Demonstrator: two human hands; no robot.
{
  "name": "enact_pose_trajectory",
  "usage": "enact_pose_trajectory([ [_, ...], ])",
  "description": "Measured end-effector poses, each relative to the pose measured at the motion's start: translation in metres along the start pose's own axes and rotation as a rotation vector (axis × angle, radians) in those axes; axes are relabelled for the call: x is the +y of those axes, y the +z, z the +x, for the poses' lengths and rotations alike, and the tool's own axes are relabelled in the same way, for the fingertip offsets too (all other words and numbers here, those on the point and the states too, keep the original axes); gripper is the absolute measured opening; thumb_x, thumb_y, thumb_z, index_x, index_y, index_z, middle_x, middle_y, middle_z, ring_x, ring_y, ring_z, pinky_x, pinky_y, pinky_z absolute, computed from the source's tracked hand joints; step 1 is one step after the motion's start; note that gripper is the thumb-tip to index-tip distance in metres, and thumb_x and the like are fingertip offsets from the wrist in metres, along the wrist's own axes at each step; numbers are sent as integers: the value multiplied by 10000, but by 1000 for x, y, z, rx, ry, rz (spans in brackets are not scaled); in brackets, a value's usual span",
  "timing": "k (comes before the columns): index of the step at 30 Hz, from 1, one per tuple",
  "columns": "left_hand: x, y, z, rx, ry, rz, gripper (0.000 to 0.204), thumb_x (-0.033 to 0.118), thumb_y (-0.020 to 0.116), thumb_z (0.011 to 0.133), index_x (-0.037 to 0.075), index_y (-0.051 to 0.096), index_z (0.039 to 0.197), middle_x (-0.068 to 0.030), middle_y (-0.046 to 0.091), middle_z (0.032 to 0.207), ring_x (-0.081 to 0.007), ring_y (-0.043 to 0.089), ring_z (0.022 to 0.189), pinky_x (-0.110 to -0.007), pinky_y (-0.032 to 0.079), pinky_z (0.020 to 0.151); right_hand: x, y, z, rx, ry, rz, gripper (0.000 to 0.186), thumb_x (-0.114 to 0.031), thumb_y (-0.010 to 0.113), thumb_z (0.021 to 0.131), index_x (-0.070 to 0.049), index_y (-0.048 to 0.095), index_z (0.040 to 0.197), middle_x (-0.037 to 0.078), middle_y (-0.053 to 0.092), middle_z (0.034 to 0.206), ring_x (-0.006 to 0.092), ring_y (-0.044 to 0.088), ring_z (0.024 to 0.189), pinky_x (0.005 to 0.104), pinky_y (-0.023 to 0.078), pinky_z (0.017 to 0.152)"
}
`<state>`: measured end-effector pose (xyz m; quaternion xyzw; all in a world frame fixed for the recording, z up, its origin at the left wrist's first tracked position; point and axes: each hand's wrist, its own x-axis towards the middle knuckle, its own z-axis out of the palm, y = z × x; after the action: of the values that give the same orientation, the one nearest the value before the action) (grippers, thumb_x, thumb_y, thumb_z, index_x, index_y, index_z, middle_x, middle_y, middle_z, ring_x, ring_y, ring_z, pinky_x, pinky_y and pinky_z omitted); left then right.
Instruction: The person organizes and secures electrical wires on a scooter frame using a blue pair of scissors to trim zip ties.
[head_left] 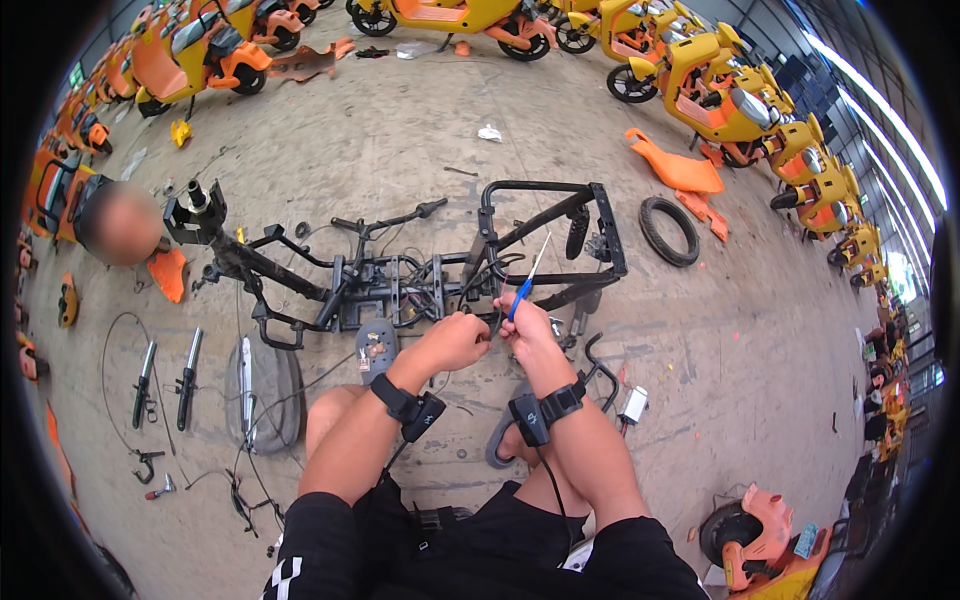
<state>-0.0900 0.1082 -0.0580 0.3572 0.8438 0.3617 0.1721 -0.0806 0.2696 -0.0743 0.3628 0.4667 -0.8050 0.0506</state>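
My right hand (525,325) is closed around a pair of blue-handled scissors (523,290), whose long silver blades point up and away from me. Beside it, a little lower and to the left, my left hand (462,341) has its fingers curled together; what they pinch, if anything, is hidden, though thin dark wires run close by. Both hands are over the near side of a bare black scooter frame (390,285) lying on the floor. A bundle of black cables (478,290) hangs at the frame's middle, just beyond my hands.
On the left lie two fork tubes (186,385), a grey rounded cover (265,390) and loose cables (240,490). A tyre (668,232) and orange panels (680,170) lie to the right, a white box (633,405) nearer. Yellow scooters (700,85) stand around; another person is at left.
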Motion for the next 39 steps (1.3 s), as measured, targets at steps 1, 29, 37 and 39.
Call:
enact_pose_trajectory([
  [1,2,0,1,-10,-4,12,190,191,624,797,8,673,814,-190,628,702,-354,613,658,-416,478,619,0,-2,0,3,4,3,88,-104,644,766,-45,590,803,2,539,701,74,386,448,254,324,437],
  [29,-29,55,80,378,-430,-879,218,138,603,891,-33,666,1011,-97,674,863,-158,647,718,-291,543,619,3,-18,-9,-2,25,16,179,-214,672,829,-71,565,811,-20,510,686,51,372,437,227,289,411],
  [37,-19,52,77,322,-489,-961,167,112,626,868,-20,678,956,-82,678,811,-136,631,643,-262,523,576,11,-30,-8,-76,66,55,140,-201,678,799,-102,582,826,-38,474,617,61,406,446,228,330,412],
  [39,-17,47,73,280,-479,-906,156,117,626,868,-16,677,931,-80,676,789,-136,633,638,-256,518,575,10,-34,-12,-94,63,10,135,-196,673,799,-97,588,834,-36,491,628,61,402,445,231,336,417],
])
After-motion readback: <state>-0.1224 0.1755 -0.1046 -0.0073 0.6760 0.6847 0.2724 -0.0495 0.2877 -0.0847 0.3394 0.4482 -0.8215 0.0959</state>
